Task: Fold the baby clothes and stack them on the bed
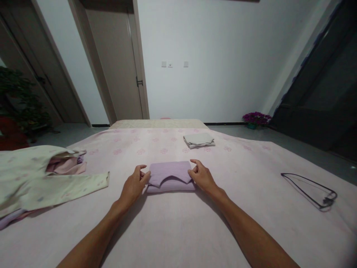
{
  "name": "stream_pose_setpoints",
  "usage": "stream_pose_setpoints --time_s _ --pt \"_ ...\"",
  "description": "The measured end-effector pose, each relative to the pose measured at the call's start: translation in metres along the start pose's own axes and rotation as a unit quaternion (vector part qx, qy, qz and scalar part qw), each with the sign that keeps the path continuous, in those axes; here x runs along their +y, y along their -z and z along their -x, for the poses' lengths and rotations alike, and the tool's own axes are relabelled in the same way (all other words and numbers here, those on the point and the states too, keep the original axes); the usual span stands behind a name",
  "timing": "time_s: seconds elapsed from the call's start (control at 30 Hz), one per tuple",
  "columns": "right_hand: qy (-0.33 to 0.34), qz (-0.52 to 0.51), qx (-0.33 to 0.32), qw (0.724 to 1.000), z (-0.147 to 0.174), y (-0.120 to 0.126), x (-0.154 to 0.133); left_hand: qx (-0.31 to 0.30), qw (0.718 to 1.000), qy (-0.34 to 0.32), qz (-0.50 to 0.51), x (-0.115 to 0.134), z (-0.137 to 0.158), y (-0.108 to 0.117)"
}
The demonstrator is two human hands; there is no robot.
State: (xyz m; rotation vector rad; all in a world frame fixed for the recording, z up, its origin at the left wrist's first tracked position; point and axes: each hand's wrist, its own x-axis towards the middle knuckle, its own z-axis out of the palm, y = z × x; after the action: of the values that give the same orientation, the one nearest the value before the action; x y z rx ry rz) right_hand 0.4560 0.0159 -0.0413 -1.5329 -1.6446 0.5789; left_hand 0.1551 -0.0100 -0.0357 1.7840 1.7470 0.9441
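Note:
A light purple ribbed garment [170, 169], folded into a flat, compact rectangle, lies on the bed in front of me. Its upper layer has a curved notch along the near edge, with another purple layer showing beneath. My left hand [135, 183] holds the left side, thumb at the edge and index finger raised off the fabric. At the right side my right hand [203, 178] does likewise, thumb against the edge and fingers curled. The fingertips under the cloth are partly hidden.
Farther back lies a folded pale grey cloth [199, 139]. Several garments are piled at the left, a cream patterned one [30, 175] on top. A black wire-like frame [309, 181] rests at the right. All are on the pink floral bedsheet [173, 230].

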Motion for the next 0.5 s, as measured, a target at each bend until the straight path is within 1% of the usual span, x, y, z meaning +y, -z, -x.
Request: stream_pose_setpoints --time_s 0.07,0.13,0.17,0.23,0.3,0.33,0.37,0.43,0.47,0.5 --pt "-0.03 -0.068 -0.016 0.997 0.0 -0.004 -0.001 -0.007 1.0 -0.001 0.02 -0.004 -0.003 -0.004" --pt "-0.073 -0.149 -0.042 0.985 0.0 -0.005 0.001 -0.008 0.999 0.001 0.042 -0.01 -0.007 -0.008" --pt "-0.087 -0.173 -0.057 0.979 0.0 -0.005 0.003 -0.011 0.999 0.004 0.048 -0.013 -0.009 -0.009" --pt "-0.088 -0.166 -0.088 0.978 0.0 -0.003 0.007 -0.032 0.999 0.009 0.036 -0.018 -0.011 -0.01" --pt "-0.069 -0.115 -0.112 0.985 -0.001 0.002 0.01 -0.04 0.999 -0.001 -0.002 -0.019 -0.01 -0.009" --pt "-0.06 -0.082 -0.108 0.989 -0.002 0.006 0.01 -0.024 0.999 -0.021 -0.026 -0.018 -0.009 -0.007" --pt "-0.054 -0.044 -0.09 0.994 -0.003 0.009 0.01 0.006 0.997 -0.057 -0.051 -0.015 -0.008 -0.006" --pt "-0.02 0.047 -0.014 0.999 -0.004 0.015 0.006 0.073 0.979 -0.165 -0.095 -0.006 -0.004 -0.004" --pt "0.019 0.093 0.027 0.995 -0.004 0.017 0.002 0.09 0.963 -0.226 -0.117 -0.001 -0.002 -0.005" --pt "0.074 0.136 0.055 0.986 -0.003 0.018 -0.002 0.089 0.945 -0.281 -0.138 0.004 -0.001 -0.006"
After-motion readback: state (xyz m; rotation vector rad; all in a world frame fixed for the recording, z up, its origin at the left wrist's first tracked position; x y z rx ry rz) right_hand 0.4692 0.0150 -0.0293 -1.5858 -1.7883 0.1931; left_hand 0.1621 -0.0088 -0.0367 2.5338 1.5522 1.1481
